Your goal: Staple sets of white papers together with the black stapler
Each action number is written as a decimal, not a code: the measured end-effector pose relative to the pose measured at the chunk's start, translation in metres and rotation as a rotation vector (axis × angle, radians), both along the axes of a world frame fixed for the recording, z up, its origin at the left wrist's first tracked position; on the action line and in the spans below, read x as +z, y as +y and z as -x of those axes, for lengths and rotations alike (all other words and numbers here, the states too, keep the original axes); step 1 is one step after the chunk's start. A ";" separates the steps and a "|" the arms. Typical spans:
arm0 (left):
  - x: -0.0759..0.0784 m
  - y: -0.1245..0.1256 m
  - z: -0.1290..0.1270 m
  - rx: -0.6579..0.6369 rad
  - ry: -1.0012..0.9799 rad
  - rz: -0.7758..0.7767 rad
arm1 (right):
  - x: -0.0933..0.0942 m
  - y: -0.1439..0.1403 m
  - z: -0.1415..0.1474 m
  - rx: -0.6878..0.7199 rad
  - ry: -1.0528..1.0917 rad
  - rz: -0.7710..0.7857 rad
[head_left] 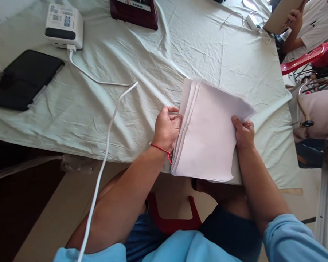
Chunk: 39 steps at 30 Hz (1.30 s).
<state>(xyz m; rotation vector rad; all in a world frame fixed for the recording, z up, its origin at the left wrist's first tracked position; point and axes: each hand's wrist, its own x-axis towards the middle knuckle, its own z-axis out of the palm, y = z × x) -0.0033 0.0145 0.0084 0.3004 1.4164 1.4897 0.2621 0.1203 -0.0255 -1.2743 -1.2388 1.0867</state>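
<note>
white paper stack (207, 134) is pinched at both side edges: left hand (167, 127) curled with fingertips on its edge, right hand (244, 133) gripping thumb-on-top, forearms angled inward over the cloth-covered table (125, 91).

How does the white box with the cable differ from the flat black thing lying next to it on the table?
The white box is pale and blocky, standing tall above the cloth; the black tablet is dark, thin and lies flat. The box has a white cable plugged into it and printed labels on top; the tablet shows no cable and a plain dark face. Both rest on the pale tablecloth, away from the hands.
</note>
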 end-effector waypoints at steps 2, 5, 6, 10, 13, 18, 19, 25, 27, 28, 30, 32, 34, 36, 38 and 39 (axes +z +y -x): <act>-0.002 -0.001 0.000 0.040 0.025 -0.004 | 0.001 -0.003 0.000 0.016 0.006 0.009; -0.008 -0.003 0.002 0.019 0.074 -0.052 | 0.001 -0.013 -0.001 0.004 0.009 0.016; -0.010 -0.003 0.003 0.004 0.090 -0.064 | 0.002 -0.017 -0.002 -0.005 0.003 0.028; -0.011 -0.006 0.006 -0.045 0.035 -0.072 | 0.002 -0.032 -0.010 -0.035 -0.017 0.099; -0.005 -0.012 0.008 -0.086 -0.008 -0.083 | 0.001 -0.033 -0.014 -0.079 -0.026 0.091; 0.001 -0.027 0.011 -0.160 0.060 -0.171 | 0.002 -0.028 -0.007 -0.092 -0.022 0.042; -0.001 -0.029 0.011 -0.156 0.091 -0.170 | 0.003 -0.029 -0.005 -0.089 -0.010 0.042; -0.013 -0.027 0.008 -0.048 0.258 -0.075 | 0.010 -0.041 0.003 -0.110 0.075 0.065; -0.014 -0.024 0.007 0.007 0.249 -0.073 | 0.010 -0.042 0.002 -0.105 0.084 0.089; -0.014 -0.022 0.007 0.038 0.240 -0.078 | 0.009 -0.042 0.001 -0.098 0.075 0.109; -0.014 -0.020 0.007 0.089 0.223 -0.090 | 0.008 -0.042 -0.001 -0.083 0.039 0.147; -0.014 -0.018 0.008 0.114 0.216 -0.094 | 0.009 -0.043 -0.002 -0.081 0.013 0.163; -0.014 -0.017 0.008 0.120 0.205 -0.099 | 0.010 -0.043 -0.002 -0.095 0.009 0.162; -0.015 -0.017 0.009 0.114 0.184 -0.104 | 0.011 -0.044 -0.001 -0.118 0.022 0.150; -0.014 -0.018 0.010 0.099 0.153 -0.104 | 0.010 -0.043 -0.001 -0.146 0.033 0.124; -0.013 -0.019 0.011 0.090 0.133 -0.103 | 0.009 -0.042 -0.001 -0.160 0.035 0.106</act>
